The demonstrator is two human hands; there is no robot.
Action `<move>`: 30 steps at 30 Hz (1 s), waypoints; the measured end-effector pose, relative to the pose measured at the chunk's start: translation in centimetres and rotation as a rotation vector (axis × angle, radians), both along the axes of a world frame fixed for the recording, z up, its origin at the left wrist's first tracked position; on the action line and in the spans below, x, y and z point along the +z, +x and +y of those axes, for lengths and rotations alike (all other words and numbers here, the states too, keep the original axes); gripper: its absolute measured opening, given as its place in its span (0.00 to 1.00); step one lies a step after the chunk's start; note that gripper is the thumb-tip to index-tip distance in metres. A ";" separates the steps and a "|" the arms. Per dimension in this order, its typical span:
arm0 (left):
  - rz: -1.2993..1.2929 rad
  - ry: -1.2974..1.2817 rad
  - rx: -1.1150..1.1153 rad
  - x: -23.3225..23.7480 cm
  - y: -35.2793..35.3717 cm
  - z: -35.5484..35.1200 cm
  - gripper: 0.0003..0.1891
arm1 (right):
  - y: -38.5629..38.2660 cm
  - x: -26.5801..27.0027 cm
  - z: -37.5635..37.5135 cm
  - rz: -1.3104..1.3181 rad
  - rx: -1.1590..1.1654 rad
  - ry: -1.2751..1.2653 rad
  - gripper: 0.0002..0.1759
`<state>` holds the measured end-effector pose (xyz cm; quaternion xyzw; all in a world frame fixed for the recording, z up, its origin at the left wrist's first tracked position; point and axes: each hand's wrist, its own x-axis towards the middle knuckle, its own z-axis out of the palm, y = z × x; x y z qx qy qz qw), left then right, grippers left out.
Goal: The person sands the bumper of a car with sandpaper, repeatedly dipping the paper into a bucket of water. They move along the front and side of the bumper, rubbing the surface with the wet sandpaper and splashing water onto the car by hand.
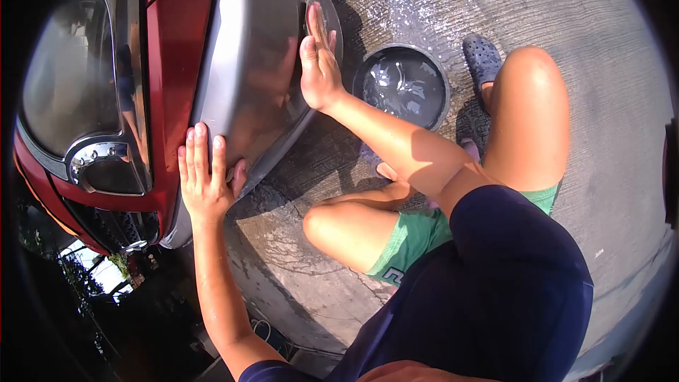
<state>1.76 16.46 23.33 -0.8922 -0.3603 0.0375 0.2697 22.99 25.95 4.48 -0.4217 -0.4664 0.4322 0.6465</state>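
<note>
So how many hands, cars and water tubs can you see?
Hands: 2, the left hand and right hand, both flat on the car
Cars: 1
Tubs: 1, the water tub
Total: 4

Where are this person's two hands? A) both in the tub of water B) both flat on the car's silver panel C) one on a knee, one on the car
B: the left hand and right hand both lie flat on the silver panel, with the tub of water apart from them.
</note>
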 end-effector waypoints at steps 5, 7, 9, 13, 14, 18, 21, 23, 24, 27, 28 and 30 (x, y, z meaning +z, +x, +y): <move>0.068 0.022 -0.026 0.2 0.0 0.0 0.41 | -1.6 -2.1 -4.9 -0.056 0.110 0.139 0.47; 0.073 0.011 -0.005 0.2 0.1 -0.1 0.41 | -1.5 -5.1 0.2 0.102 0.060 -0.279 0.45; 0.100 -0.002 -0.017 0.7 0.1 -0.5 0.42 | -1.5 -7.6 0.6 0.008 0.095 -0.359 0.44; 0.096 0.040 -0.039 0.3 -0.3 0.2 0.43 | -3.9 -8.3 -6.5 0.008 0.136 -0.153 0.43; 0.096 0.040 -0.041 0.2 -0.4 0.0 0.43 | -4.1 -9.1 -4.6 0.026 0.078 -0.157 0.43; 0.101 0.016 -0.016 0.4 -0.8 -0.7 0.43 | -2.4 -9.1 0.0 0.011 0.058 -0.179 0.45; 0.087 0.025 -0.026 0.1 -1.0 -0.2 0.43 | -5.4 -12.7 -7.6 -0.054 0.269 -0.176 0.47; 0.080 0.021 -0.028 0.1 -1.2 -0.2 0.43 | -3.6 -13.6 -4.2 -0.103 0.180 -0.154 0.45; 0.070 0.031 -0.029 0.0 -1.4 -0.2 0.42 | -2.9 -14.1 -0.2 -0.091 0.034 -0.122 0.43; 0.047 0.045 -0.031 -0.4 -1.7 -0.2 0.41 | 3.1 -12.8 15.7 -0.147 0.204 -0.161 0.45; 0.044 0.045 -0.033 -0.4 -1.6 -0.3 0.41 | 4.4 -11.6 19.2 -0.217 0.193 -0.142 0.44; 0.047 0.048 -0.039 -0.3 -2.0 -0.3 0.42 | 4.8 -10.2 20.9 -0.304 0.131 -0.028 0.41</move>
